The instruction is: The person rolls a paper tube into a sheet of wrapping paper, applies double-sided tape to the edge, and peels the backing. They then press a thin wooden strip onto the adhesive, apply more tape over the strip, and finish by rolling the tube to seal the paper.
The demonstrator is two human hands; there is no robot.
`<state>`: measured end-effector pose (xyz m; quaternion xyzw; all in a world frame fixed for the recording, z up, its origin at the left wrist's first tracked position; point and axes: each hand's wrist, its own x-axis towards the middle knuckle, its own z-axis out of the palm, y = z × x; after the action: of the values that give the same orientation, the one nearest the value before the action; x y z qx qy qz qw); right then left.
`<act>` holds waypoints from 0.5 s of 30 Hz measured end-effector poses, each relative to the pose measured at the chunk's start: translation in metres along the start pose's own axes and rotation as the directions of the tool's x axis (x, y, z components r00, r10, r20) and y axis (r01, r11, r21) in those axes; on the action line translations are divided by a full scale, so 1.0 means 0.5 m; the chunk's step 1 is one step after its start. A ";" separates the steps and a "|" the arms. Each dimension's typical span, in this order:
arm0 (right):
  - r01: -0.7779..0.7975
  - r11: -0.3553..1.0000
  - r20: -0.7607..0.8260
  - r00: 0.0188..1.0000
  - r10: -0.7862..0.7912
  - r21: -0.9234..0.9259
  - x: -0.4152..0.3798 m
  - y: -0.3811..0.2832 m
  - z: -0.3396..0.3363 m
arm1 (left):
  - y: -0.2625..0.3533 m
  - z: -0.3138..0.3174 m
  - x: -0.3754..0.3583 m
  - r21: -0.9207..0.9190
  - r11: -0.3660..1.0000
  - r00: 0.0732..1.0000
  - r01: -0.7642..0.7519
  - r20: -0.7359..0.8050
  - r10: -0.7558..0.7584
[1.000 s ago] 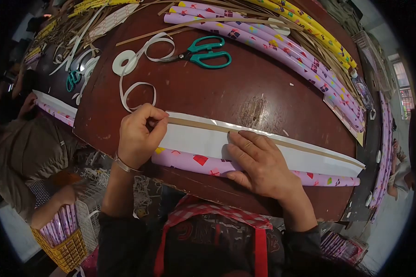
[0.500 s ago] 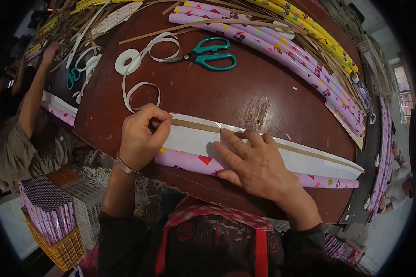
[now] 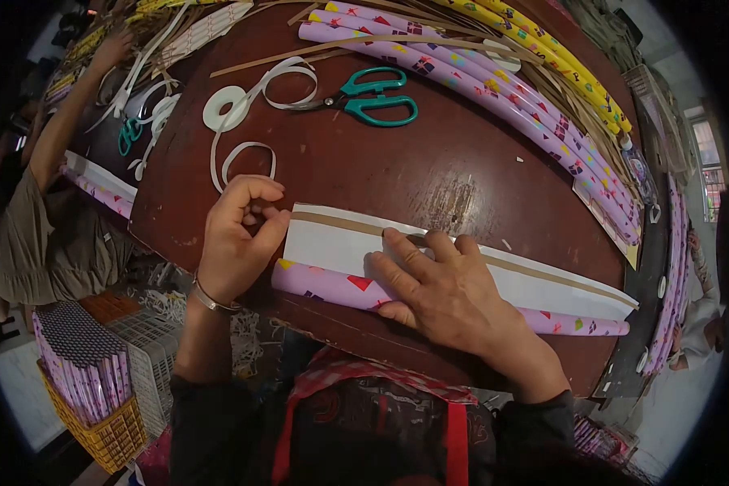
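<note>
A roll of purple patterned wrapping paper [image 3: 332,285] lies near the table's front edge, its loose flap showing a white underside [image 3: 324,240]. Along the flap's far edge runs a brown strip [image 3: 344,223]. My right hand [image 3: 454,296] lies spread over the flap and the roll, fingertips by the strip and thumb on the roll. At the flap's left end is my left hand [image 3: 239,235], its thumb and forefinger apart and other fingers curled, with no held thing visible. Beyond it lies a spool of white tape [image 3: 224,108], its loose end trailing toward this hand.
Green-handled scissors [image 3: 377,97] lie on the dark red table [image 3: 364,170]. Purple rolls [image 3: 470,89], yellow rolls [image 3: 571,69] and brown strips line the far side. A co-worker's arm [image 3: 69,117] is at left. A yellow basket [image 3: 105,433] of rolls stands below left.
My left thumb and forefinger have parted, and that hand has shifted slightly left off the flap's corner. My right hand stays on the paper. The co-worker's arm has reached farther up and right.
</note>
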<state>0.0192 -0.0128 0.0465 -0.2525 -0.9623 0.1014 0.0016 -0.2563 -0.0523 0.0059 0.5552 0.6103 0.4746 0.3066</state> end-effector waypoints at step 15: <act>-0.020 0.999 -0.013 1.000 0.021 0.050 -0.004 0.000 0.005 | -0.004 -0.013 0.011 -0.010 0.993 0.978 0.115 0.176 -0.111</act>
<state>0.0208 -0.0142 0.0443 -0.2629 -0.9568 0.1235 0.0132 -0.2638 -0.0486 0.0072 0.5560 0.6068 0.4120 0.3910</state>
